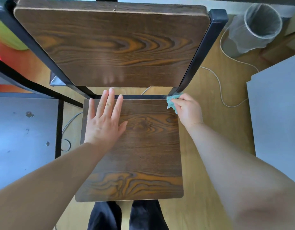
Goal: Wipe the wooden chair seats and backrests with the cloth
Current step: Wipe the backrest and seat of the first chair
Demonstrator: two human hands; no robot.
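Pale wooden floor (209, 138) carries a white cable (220, 90) and a plastic-lined bin (253, 30) far right. Grey tabletops sit left (24, 138) and right (279, 113).

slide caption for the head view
Right hand holds teal cloth at wooden seat corner; left hand flat on seat.

The seat (143, 146) and backrest (110, 44) are dark brown, with a swirling amber-orange wood grain that is boldest along the seat's near edge and across the backrest's middle. The chair frame (201, 52) is black. The cloth (172, 100) is teal green. The floor (209, 122) is pale yellow wood. The desk (24, 146) on the left is dull blue-grey with dark specks. The cable (221, 90) on the right is white. The trousers (143, 214) are dark navy.
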